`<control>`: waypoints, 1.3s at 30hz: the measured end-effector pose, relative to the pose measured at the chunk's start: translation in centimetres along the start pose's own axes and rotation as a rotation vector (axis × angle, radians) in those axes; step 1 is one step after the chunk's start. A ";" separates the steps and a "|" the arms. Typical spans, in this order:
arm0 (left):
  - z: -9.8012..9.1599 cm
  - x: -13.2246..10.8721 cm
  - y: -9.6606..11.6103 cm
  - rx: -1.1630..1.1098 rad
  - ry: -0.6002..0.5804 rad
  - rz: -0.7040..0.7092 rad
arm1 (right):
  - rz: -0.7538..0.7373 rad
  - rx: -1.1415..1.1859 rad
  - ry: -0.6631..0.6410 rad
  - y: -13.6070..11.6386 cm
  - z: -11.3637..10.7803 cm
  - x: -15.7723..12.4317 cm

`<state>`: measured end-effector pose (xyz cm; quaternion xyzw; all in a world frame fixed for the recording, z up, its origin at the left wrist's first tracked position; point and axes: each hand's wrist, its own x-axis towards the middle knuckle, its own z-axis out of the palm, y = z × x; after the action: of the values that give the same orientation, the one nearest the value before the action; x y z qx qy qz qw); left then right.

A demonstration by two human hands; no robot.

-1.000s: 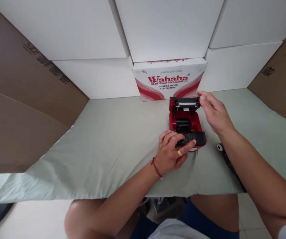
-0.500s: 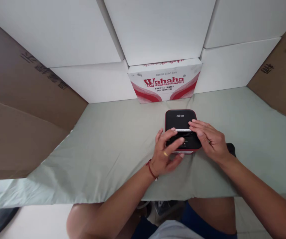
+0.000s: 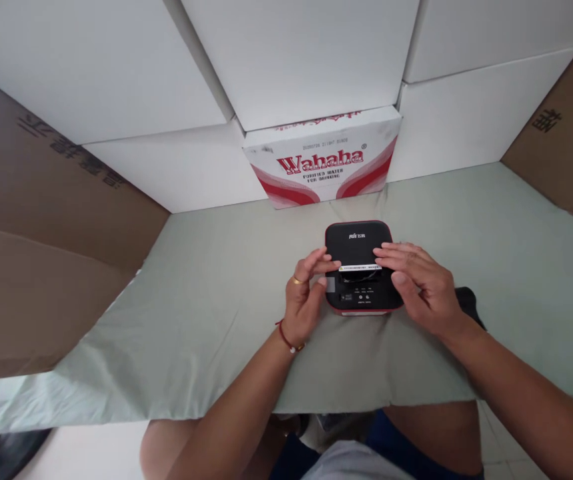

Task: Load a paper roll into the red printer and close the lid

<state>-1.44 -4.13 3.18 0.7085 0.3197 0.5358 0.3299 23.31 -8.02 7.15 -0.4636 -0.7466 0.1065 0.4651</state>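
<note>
A small black receipt printer [image 3: 359,245] with a red rim lies on the cloth-covered table in front of me. A white strip with small print crosses its top above a dark slot, and small icons show on the near panel. My left hand [image 3: 307,290] holds the left side, fingertips at the end of the strip and thumb lower down. Across from it, my right hand [image 3: 424,283] grips the right side, its fingers over the lid's edge and its thumb against the near part. Whether the lid is lifted I cannot tell.
Behind the printer stands a white and red Wahaha carton [image 3: 324,163] against stacked white boxes [image 3: 306,60]. Brown cardboard walls [image 3: 41,267] flank the table. A black object [image 3: 469,305] lies partly hidden behind my right wrist. The green cloth [image 3: 206,300] hangs over the front edge.
My left hand has drawn back from over the printer's panel to its left side, uncovering the slot and icons. The right hand stays on the right side. The view has shifted slightly.
</note>
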 end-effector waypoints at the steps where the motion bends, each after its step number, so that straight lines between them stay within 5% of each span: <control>1: -0.1 0.1 -0.2 -0.053 -0.007 -0.031 | -0.031 0.005 -0.028 -0.1 0.0 -0.2; 8: 0.0 0.1 -2.3 -0.167 0.072 -0.140 | -0.278 -0.078 0.036 -0.7 -0.3 -1.9; 15: 0.3 0.1 -3.3 -0.280 -0.114 -0.328 | -0.272 -0.090 0.007 -0.4 -0.4 -2.5; 26: 1.4 0.0 -5.6 -0.393 -0.090 -0.322 | -0.366 0.006 0.005 -0.6 -0.8 -1.1; 29: 1.7 0.0 -6.0 -0.475 -0.082 -0.340 | -0.275 0.078 -0.131 -1.6 -2.3 0.3; 32: 2.0 0.2 -6.0 -0.512 -0.086 -0.349 | 0.012 0.001 -0.280 -2.8 -3.4 3.0; 35: 2.2 0.4 -5.9 -0.581 -0.072 -0.361 | 0.302 -0.257 -0.486 -4.0 -3.1 6.8; 39: 2.3 0.6 -5.4 -0.673 -0.050 -0.402 | 0.334 -0.699 -0.880 -4.8 -0.8 11.4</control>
<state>0.37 -0.76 -1.35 0.4967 0.2505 0.5180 0.6498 19.54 -1.86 17.17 -0.6130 -0.7772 0.1084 -0.0921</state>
